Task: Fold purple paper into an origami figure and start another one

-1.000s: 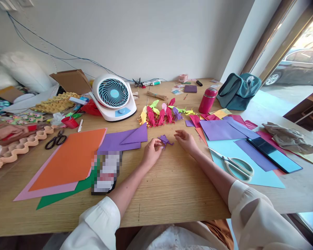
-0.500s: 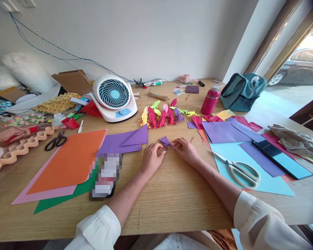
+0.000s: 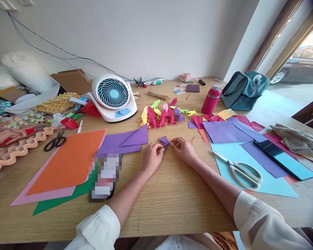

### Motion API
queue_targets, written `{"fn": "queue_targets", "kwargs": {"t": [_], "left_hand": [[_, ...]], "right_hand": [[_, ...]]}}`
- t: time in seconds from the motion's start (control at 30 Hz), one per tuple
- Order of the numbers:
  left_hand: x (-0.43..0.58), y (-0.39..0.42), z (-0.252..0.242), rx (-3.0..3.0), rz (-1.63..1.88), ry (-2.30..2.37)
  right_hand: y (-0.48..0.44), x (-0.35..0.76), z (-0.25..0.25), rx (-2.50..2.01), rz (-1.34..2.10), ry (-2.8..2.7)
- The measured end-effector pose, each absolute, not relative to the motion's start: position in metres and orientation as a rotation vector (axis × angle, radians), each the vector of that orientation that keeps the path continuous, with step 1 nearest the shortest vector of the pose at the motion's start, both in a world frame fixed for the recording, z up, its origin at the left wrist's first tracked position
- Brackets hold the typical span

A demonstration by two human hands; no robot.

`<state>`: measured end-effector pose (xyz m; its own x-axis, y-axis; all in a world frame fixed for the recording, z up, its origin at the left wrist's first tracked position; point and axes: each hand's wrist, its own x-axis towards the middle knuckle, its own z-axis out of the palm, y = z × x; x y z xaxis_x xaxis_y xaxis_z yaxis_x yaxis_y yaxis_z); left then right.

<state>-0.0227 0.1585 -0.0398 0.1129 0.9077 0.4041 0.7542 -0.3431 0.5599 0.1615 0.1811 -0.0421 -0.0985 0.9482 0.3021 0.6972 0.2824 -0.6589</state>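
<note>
A small folded purple paper figure [image 3: 164, 140] is at the middle of the table, between my two hands. My left hand [image 3: 152, 157] pinches its near left part, fingers curled. From the other side, my right hand [image 3: 184, 148] pinches the figure's right edge between thumb and forefinger. Just beyond lies a cluster of finished folded paper figures [image 3: 162, 116] in pink, yellow, green and purple, with curled strips. Purple paper sheets [image 3: 120, 140] lie left of my left hand, one corner folded up.
White-handled scissors [image 3: 243, 172] lie on light blue paper [image 3: 224, 184] at right, near a phone [image 3: 284, 160]. Orange paper [image 3: 67, 163] and another phone [image 3: 106, 177] are at left. A fan [image 3: 113, 95] and a pink bottle [image 3: 211, 100] stand behind. Another person's hand [image 3: 13, 134] holds an egg-carton strip [image 3: 23, 147].
My right hand has shifted slightly left along the purple paper figure, and my left hand has turned a little. Both still pinch it. The view has shifted slightly.
</note>
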Motion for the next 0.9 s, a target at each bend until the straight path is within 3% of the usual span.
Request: {"fn": "queue_targets", "kwargs": {"t": [0.47, 0.9], "left_hand": [[-0.010, 0.172, -0.037, 1.971, 1.007, 1.773], [-0.015, 0.172, -0.038, 1.562, 1.353, 1.426]], "right_hand": [[0.190, 0.145, -0.036, -1.560, 0.557, -1.720], [0.188, 0.141, -0.049, -1.243, 0.844, -1.533]]}}
